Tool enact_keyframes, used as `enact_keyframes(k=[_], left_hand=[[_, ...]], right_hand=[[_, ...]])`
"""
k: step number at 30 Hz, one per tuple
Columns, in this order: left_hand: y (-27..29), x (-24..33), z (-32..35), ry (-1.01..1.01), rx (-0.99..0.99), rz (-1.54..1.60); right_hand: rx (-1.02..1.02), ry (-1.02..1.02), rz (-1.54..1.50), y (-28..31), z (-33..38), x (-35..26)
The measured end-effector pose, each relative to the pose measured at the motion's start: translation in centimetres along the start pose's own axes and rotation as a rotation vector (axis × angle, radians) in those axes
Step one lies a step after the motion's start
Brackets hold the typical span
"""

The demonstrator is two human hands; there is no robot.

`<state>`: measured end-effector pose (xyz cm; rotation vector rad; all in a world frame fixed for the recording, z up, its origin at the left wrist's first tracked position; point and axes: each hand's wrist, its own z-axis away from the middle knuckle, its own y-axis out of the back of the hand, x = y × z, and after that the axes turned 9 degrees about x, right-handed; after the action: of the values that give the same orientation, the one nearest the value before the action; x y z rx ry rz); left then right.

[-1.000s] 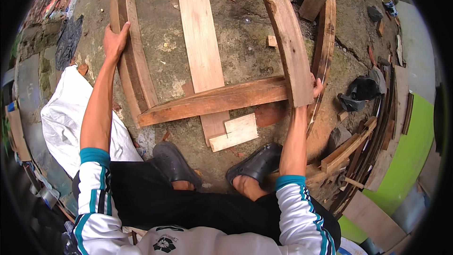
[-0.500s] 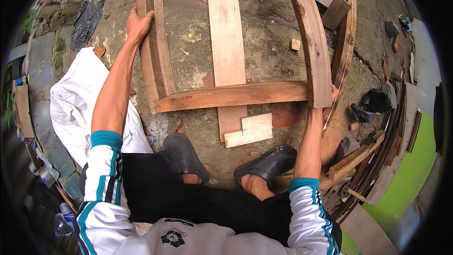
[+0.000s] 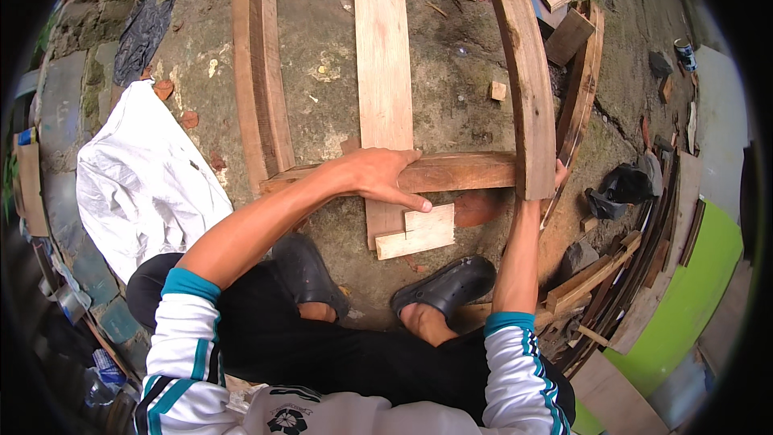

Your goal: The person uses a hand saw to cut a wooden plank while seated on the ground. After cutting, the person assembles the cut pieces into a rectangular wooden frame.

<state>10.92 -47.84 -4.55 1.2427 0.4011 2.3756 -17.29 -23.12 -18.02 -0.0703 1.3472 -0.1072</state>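
As left grip (image 3: 385, 172) lies spread over reddish-brown crossbeam (image 3: 471, 171), right grip (image 3: 560, 172) clasping paler, dark-flecked side beam (image 3: 523, 60)

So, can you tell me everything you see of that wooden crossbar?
The crossbar is a brown, rough-looking wooden bar with darker streaks. It runs crosswise between the left beam and right beam, passing over a pale plank. Its ends meet both beams; no fastening shows. The left hand lies across its middle, hiding part of it.
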Motion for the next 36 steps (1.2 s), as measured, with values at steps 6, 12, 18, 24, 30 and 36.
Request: enact_keyframes(k=[6,12,18,24,30,36], left_hand=[[-0.5,-0.4,-0.1,-0.115,0.171,-0.124],[-0.9,0.7,0.3,-0.101,0.272,-0.186],[-1.0,-0.6,0.1,-0.149,0.285,-0.17],[2.3,-0.2,0.7,-0.094,0.357,0.02],[16.5,-8.3,-0.1,0.287,1.031,-0.325],[21.9,-16.5,0.0,0.632,0.965,-0.6]], right_hand=[[0.144,-0.076,0.059,-2.1,2.2,-2.1],[-0.009,-0.216,-0.029,1.5,0.2,-0.4],[-0.087,-0.294,0.383,1.0,1.0,-5.0],[-0.072,-0.296,0.887,-1.4,2.7,-15.2],[-0.355,0.168,1.428,-8.2,7.9,-21.7],[-0.535,0.35,1.728,-17.2,11.4,-24.0]])
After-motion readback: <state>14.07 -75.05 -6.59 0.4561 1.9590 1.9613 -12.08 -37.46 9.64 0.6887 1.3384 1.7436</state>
